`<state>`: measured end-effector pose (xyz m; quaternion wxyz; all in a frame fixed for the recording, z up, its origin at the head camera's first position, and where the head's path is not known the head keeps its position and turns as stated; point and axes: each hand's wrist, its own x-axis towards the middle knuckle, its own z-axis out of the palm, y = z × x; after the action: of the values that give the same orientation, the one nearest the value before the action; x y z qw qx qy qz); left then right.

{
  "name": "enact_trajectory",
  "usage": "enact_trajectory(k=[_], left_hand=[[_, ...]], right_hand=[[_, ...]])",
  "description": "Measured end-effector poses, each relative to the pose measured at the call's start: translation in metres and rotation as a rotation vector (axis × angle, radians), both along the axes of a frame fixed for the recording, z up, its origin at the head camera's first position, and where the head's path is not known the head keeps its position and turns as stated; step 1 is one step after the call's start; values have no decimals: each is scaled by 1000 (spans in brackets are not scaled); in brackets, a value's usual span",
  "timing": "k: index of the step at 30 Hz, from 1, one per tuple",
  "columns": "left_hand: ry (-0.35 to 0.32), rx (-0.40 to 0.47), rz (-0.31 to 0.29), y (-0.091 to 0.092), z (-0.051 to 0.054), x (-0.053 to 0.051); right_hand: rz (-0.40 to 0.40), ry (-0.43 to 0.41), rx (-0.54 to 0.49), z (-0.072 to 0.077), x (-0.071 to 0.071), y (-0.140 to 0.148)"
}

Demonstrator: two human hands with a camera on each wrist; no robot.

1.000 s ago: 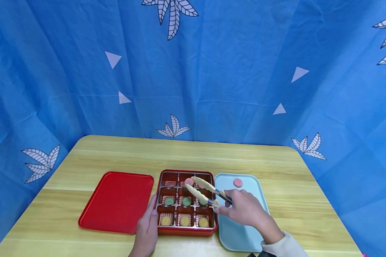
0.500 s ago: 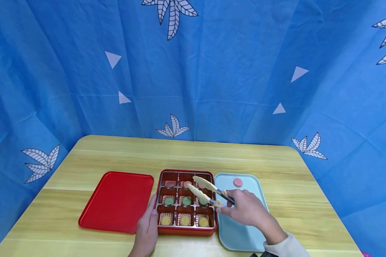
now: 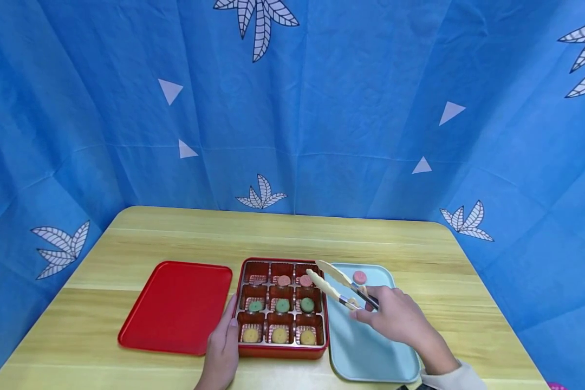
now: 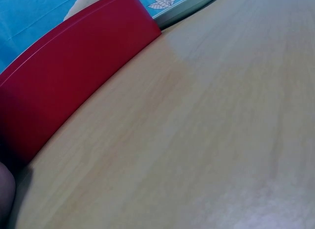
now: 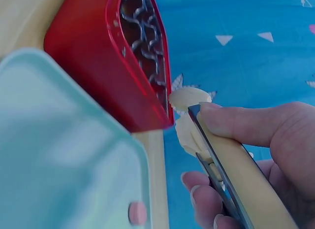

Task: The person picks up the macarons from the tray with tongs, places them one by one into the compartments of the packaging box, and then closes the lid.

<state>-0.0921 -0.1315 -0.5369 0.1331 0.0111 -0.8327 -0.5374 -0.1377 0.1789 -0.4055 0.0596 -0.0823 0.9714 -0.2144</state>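
Note:
My right hand grips a pair of tongs with pale scalloped tips. The tips are spread apart with nothing between them, over the right edge of a red box. My left hand lies against the box's left side, its fingers extended along the wall. Inside the divided liner, pink round cookies sit in the back middle and back right compartments. Green cookies fill the middle row, yellow ones the front row. In the right wrist view, thumb and fingers pinch the tongs.
To the right of the box stands a light blue tray with one pink cookie at its far end. A flat red lid or tray lies to the left. Behind the wooden table hangs a blue curtain.
A pink cookie between the tongs' tips was lowered and let go in the back middle compartment. The right hand and tongs then moved right. The left hand stayed on the box.

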Motion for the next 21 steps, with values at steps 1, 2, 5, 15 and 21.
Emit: enact_trajectory(k=[1,2,5,15,21], left_hand=[[0,-3,1,0,0,0],[3,-4,0,0,0,0],[11,-10,2,0,-1,0],[23,-22,12,0,-1,0],[15,-27,15,0,-1,0]], right_hand=[[-5,0,-2,0,0,3],[-9,0,-3,0,1,6],[-29,-6,4,0,2,15],[-92,-30,18,-6,5,39],[-118,-40,30,-10,4,52]])
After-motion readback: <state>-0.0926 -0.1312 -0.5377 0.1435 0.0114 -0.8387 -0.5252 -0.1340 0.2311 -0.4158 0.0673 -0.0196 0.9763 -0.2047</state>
